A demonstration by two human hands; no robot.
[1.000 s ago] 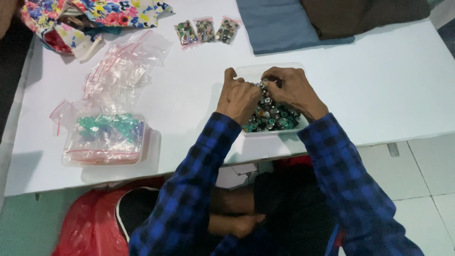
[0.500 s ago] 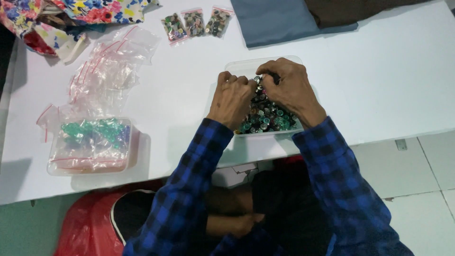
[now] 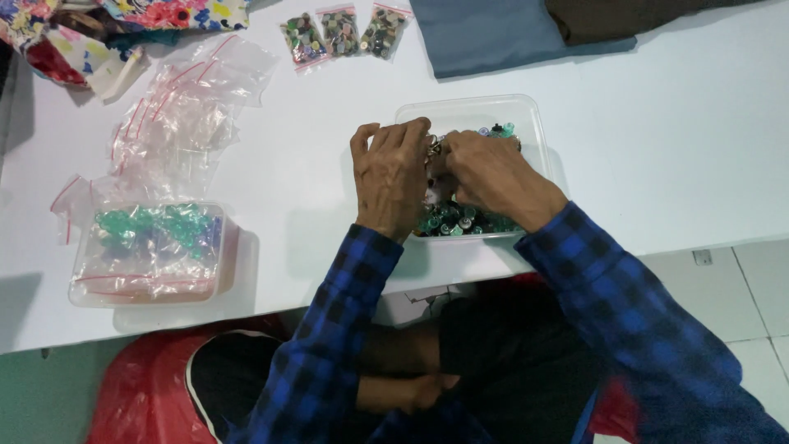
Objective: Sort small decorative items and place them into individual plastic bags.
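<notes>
Clear plastic tub (image 3: 526,115) of small green and dark buttons (image 3: 460,220) sits on the white bench (image 3: 657,148). Left hand (image 3: 393,177) and right hand (image 3: 493,174) meet over it, fingertips pinching something small; each grip's exact hold cannot be told.

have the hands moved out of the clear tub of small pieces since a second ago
No. Both the left hand and right hand stay together over the clear tub; only the camera view shifted.
</notes>
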